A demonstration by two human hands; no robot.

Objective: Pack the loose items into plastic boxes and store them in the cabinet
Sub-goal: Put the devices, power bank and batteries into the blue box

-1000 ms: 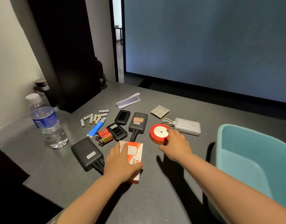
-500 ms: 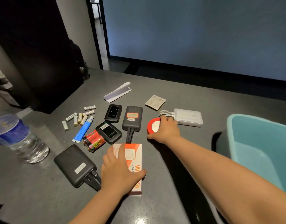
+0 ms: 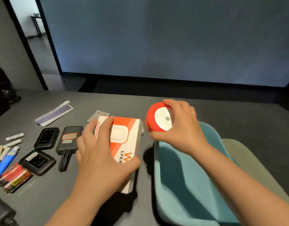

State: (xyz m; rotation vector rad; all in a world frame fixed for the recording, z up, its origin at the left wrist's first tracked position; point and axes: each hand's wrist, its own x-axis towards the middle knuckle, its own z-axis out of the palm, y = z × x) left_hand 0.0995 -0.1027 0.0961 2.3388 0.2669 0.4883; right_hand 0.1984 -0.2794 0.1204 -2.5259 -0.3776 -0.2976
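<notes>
A person's left hand (image 3: 98, 159) has its grip clasped around an orange and white cardboard box (image 3: 124, 137), lifted above the dark grey table (image 3: 42, 201). The right hand (image 3: 183, 126) has its grip curled around a round red ribbon spool with a white centre (image 3: 158, 118), held over the far rim of a teal plastic box (image 3: 181, 185) at the table's right. Left of the hands, on the table, lie 2 black pocket routers (image 3: 46, 138), a black power bank (image 3: 69, 138), a blue lighter (image 3: 5, 162), small white batteries (image 3: 13, 141) and a red battery pack (image 3: 14, 177).
</notes>
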